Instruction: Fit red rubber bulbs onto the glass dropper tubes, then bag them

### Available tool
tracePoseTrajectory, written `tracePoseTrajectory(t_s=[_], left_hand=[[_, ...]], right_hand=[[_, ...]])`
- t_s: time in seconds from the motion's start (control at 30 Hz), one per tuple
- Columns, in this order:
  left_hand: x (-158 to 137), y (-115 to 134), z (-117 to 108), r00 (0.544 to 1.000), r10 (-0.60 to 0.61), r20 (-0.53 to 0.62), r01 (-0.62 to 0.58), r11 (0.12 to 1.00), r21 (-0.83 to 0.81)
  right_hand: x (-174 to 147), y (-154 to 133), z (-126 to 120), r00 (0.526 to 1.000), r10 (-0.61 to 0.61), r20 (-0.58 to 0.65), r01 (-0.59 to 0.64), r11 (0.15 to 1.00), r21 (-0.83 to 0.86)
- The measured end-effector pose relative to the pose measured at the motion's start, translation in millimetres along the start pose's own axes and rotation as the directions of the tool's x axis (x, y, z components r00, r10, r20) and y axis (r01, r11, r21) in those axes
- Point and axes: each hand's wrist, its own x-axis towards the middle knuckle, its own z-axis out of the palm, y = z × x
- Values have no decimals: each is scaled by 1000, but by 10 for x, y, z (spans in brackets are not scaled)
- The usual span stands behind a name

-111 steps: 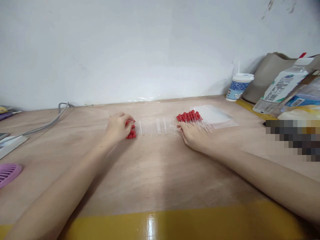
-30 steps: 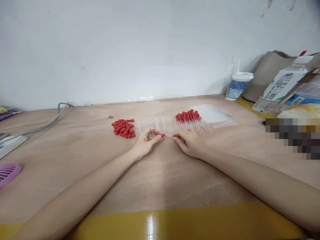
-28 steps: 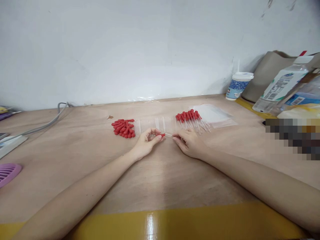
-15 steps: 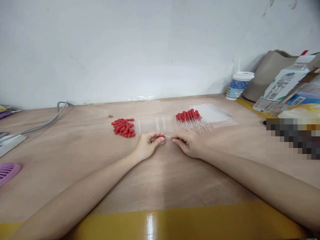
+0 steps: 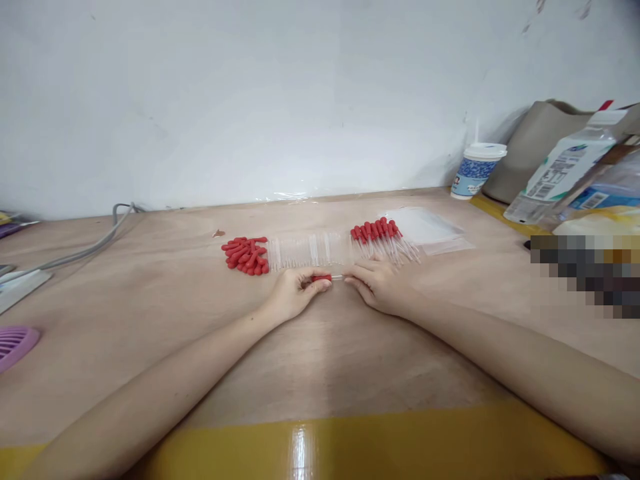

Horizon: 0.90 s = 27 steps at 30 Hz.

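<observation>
My left hand [image 5: 294, 292] pinches a red rubber dropper bulb [image 5: 323, 278] between thumb and fingers. From the right, my right hand [image 5: 376, 285] grips a thin clear dropper tube [image 5: 337, 277], whose left end meets the mouth of the bulb; how deep it sits I cannot tell. Behind my left hand lies a pile of loose red bulbs [image 5: 245, 255]. A row of clear tubes [image 5: 305, 250] stretches to the right of that pile. Beyond my right hand are several droppers with red bulbs fitted on their tubes [image 5: 383, 235].
Clear plastic bags [image 5: 430, 230] lie behind the fitted droppers. At the right stand a paper cup [image 5: 477, 172] with a straw, a plastic bottle [image 5: 565, 167] and a grey-beige bag [image 5: 527, 147]. On the left are a grey cable [image 5: 95, 250] and a purple slotted object [image 5: 17, 347].
The bulb and tube, at an angle to each other before, now lie in one line. My hands have barely shifted.
</observation>
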Motion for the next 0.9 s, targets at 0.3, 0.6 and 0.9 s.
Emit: tracePoseTrajectory(t_s=[0.3,0.6,0.9], left_hand=[[-8,40,-87,983,186,-4,-177,944,277],[-12,-8,-63,991,124,58,-133,976,174],[-19,-4,-63,990,125,68,-133,981,144]], right_hand=[[-31,63,30,999,-19,-37,23,996,89],[-4,15,38,994,-86,-60,90,994,67],[33,-49,54,999,-36,27,34,997,72]])
